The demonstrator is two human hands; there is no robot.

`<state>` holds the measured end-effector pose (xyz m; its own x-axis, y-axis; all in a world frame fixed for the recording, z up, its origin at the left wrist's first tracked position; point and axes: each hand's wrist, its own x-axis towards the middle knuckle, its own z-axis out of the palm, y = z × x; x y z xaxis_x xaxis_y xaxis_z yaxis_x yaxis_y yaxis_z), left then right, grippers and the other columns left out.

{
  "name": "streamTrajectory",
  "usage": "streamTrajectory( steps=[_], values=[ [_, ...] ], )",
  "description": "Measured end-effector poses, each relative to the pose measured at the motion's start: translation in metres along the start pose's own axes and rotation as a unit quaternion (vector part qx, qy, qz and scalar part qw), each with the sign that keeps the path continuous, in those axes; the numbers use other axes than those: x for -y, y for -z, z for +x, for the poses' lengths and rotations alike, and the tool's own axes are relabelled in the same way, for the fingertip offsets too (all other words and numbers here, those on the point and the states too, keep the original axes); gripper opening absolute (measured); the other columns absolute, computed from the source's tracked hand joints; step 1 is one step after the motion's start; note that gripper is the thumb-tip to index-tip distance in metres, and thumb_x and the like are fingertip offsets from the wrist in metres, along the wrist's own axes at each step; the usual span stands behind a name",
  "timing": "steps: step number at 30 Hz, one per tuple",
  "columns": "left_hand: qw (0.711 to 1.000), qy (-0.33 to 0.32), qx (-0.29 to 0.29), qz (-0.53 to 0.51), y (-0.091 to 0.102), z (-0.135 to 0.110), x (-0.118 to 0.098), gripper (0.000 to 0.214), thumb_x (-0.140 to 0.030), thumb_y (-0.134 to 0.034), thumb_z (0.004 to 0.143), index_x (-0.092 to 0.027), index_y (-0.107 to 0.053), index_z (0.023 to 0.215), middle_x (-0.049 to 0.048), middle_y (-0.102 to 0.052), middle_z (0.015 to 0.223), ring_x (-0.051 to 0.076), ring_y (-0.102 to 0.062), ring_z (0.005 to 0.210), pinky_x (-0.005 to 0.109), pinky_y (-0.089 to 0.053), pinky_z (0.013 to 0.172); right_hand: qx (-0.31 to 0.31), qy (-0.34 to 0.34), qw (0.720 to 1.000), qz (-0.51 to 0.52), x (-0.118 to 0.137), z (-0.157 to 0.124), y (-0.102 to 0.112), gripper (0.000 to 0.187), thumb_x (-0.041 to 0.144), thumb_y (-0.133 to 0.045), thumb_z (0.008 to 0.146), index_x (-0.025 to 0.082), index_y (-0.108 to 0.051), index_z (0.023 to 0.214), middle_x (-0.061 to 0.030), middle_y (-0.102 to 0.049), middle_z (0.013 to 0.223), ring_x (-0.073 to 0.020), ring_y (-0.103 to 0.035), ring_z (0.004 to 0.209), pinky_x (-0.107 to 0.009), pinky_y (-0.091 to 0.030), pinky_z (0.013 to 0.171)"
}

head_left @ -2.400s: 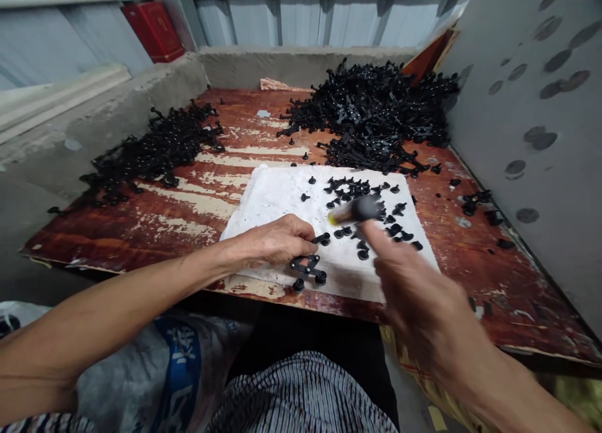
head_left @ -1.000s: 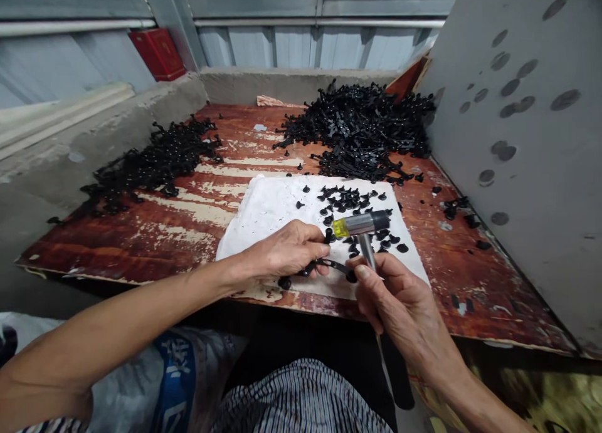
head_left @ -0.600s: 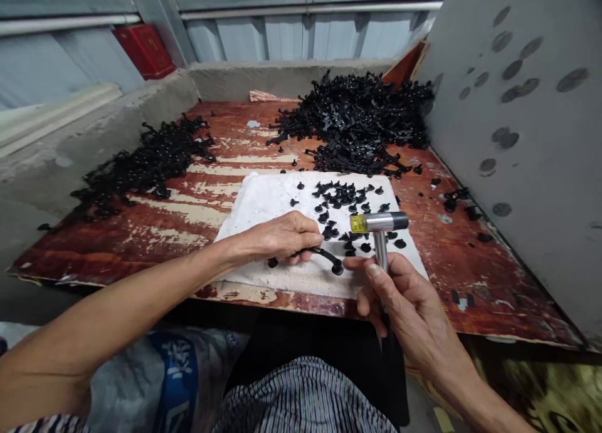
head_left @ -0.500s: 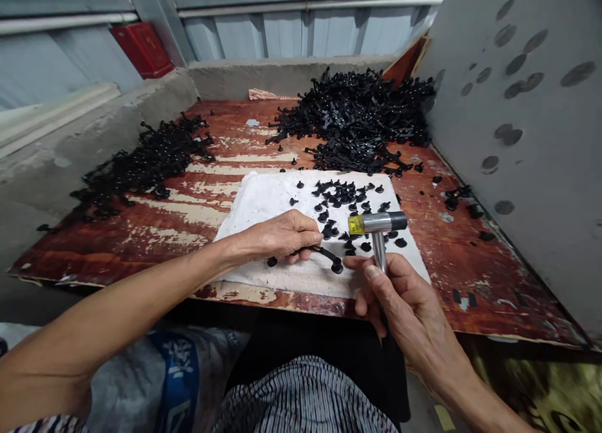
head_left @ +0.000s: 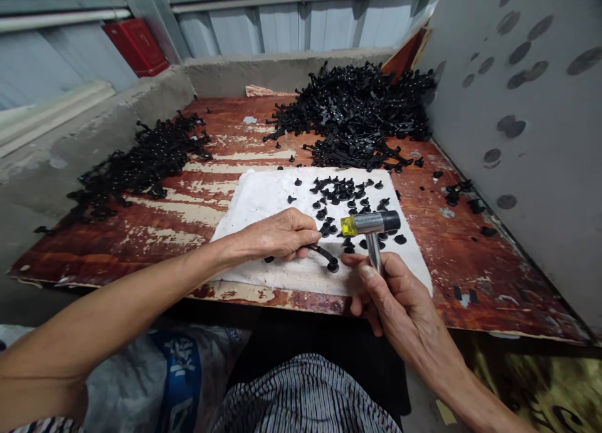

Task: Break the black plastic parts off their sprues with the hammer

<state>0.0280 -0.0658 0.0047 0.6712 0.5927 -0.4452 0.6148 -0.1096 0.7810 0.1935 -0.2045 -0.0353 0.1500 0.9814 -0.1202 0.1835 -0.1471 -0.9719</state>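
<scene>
Left hand: the left hand [head_left: 277, 235] lay knuckles-up on the white pad [head_left: 263, 198], its grip pinched on one end of a black plastic piece [head_left: 324, 255].
Piece: a thin curved arm with a round knob at its free end, resting on the pad near the front edge of the desk [head_left: 470, 232], just left of the right thumb.
Right hand: the right hand [head_left: 392, 295] had its grip closed round the shaft of a small hammer [head_left: 371, 223], high up near the head; the head hung just above the pad, yellow face to the left.
Handling: the piece looked light and slender, probably stiff plastic that could flex or snap at the thin arm; best held by the arm close to the knob. The hammer seemed light, easy to steer from a short hold.
Around: loose black caps [head_left: 343, 188] lay scattered on the pad; a large heap [head_left: 357, 113] sat behind, a smaller heap [head_left: 141, 160] to the left.
</scene>
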Motion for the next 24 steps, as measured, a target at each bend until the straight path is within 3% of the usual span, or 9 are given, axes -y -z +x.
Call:
streamTrajectory(
  steps=[24],
  values=[
    [1.0,-0.014,0.014,0.012,0.0039,-0.0007,-0.0019,0.026,-0.027,-0.046,0.087,-0.017,-0.051,0.063,-0.004,-0.048,0.049,0.005,-0.035,0.037,0.019,-0.024,0.036,0.002,-0.003,1.0,0.0,-0.001,0.0014,0.0005,0.041,0.052,-0.043,0.092,0.017,-0.054,0.11,0.0038,-0.055,0.053,-0.0103,-0.045,0.042,-0.021,-0.033,0.036]
  ],
)
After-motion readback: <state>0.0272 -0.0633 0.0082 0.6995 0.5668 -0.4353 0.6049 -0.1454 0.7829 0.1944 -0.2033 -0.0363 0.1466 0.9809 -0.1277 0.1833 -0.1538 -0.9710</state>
